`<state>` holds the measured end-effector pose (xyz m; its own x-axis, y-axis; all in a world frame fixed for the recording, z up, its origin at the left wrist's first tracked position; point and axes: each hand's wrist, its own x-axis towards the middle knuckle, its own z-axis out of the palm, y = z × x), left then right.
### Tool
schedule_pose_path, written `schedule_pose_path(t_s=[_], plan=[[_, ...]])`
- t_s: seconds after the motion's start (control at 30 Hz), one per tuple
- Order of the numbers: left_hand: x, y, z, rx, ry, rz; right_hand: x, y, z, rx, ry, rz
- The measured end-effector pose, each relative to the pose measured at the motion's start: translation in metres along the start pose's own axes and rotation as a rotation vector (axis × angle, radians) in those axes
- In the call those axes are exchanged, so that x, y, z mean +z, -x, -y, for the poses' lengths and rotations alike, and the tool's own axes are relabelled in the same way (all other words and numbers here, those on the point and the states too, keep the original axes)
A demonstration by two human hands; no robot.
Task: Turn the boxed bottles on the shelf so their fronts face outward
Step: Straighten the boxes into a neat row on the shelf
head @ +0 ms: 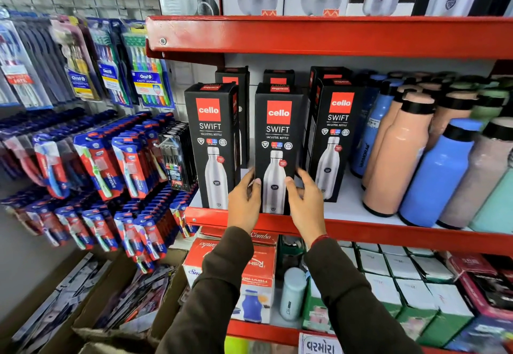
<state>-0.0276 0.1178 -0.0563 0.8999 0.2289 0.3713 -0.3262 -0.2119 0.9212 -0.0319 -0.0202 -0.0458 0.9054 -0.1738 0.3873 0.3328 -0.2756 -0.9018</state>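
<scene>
Both hands are on the middle Cello Swift box (pixel 277 148), dead centre of the frame, standing upright at the front edge of the red shelf (pixel 388 235). The left hand (pixel 244 203) is clasped against the box's lower left edge, thumb on the front panel; the right hand (pixel 305 203) grips the lower right edge the same way, fingers wrapped round the side. So the box is pinched between two palms, low down, and its printed front with the logo and the steel bottle picture faces straight out.

Just to its left, the left Cello box (pixel 213 145) also shows its front, squared up at the shelf lip. To the right, the right Cello box (pixel 333 142) shows its front too, but it sits a little further back and looks slightly angled, so it may want a nudge.

By my reading, the front row of three is essentially done. Behind them, towards the upper middle of the frame, the back-row boxes (pixel 279 77) are mostly hidden; only their tops show, and I cannot tell which way they face. The loose coloured bottles (pixel 433 170) at the right are unboxed and not part of this job.
</scene>
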Motion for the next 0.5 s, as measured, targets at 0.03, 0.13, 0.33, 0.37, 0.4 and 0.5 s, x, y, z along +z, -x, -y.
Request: schedule_pose_path(t_s=[0.03,0.13,0.33,0.37,0.4,0.5], plan=[[0.0,0.002,0.0,0.004,-0.002,-0.006,0.0,0.002,0.0,-0.01,0.005,-0.003],[-0.001,0.005,-0.002,0.006,-0.02,-0.009,-0.001,0.005,0.002,-0.02,0.023,-0.01],[0.013,0.021,-0.012,0.095,-0.029,-0.169,-0.014,0.005,0.0,-0.037,0.028,0.018],[0.019,0.025,-0.014,0.147,-0.067,-0.243,-0.019,0.005,-0.001,-0.053,0.028,-0.001],[0.025,0.027,-0.017,0.196,-0.116,-0.316,-0.025,0.005,-0.001,-0.073,0.025,-0.03],[0.046,0.033,-0.03,0.309,-0.26,-0.413,-0.045,-0.003,-0.005,-0.115,0.026,-0.153]])
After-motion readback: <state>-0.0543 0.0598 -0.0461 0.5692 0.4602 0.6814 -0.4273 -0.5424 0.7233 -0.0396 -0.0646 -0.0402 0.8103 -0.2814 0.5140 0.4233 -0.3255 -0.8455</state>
